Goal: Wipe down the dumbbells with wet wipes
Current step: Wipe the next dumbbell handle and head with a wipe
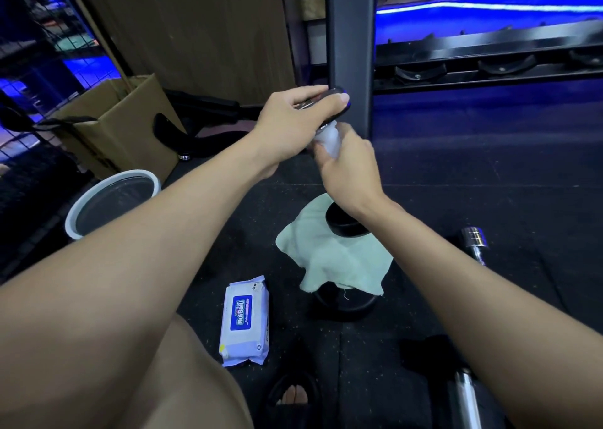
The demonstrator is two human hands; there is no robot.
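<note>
Black round-headed dumbbell (345,223) stands upright on pale green cloth (329,258), floor centre. Left hand (293,125) grips top head; right hand (350,167) wraps white wet wipe (328,141) around handle. White-and-blue wipes pack (244,321) nearby.

Dim room, blue strip light (489,7) glowing upper right, wide-angle bending at edges, slight softness throughout

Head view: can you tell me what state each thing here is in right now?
Dumbbell: upright, lower end on the cloth.
Left hand: grips its top end.
Right hand: holds a wet wipe around the handle.
Green cloth: spread, draped over a dark disc.
Wipes pack: flat on floor; flap state unclear.
Bucket: upright.
Cardboard box: open.
</note>
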